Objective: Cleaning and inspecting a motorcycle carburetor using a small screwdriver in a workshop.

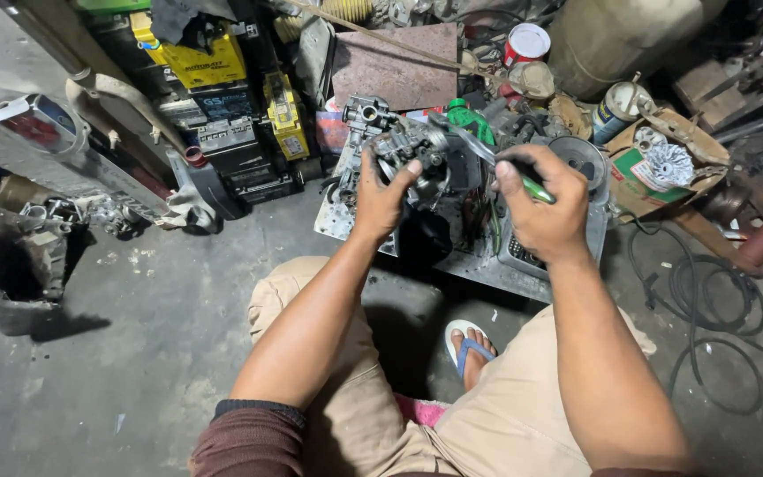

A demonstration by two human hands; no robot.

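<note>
My left hand (384, 199) grips a grey metal carburetor (419, 152) held up in front of me, thumb over its side. My right hand (542, 208) is closed on a screwdriver with a green handle (536, 190); its metal shaft (465, 137) slants up and left to the carburetor's top. Both hands hover over a dirty metal tray (479, 265) on the floor. A second carburetor (366, 115) sits just behind the left hand.
Stacked black and yellow batteries (222, 97) stand at back left beside a chrome exhaust pipe (64, 141). A cardboard box with a finned metal part (664, 163), a spray can (615, 110), a green bottle (470, 119) and loose black cables (708, 309) lie to the right.
</note>
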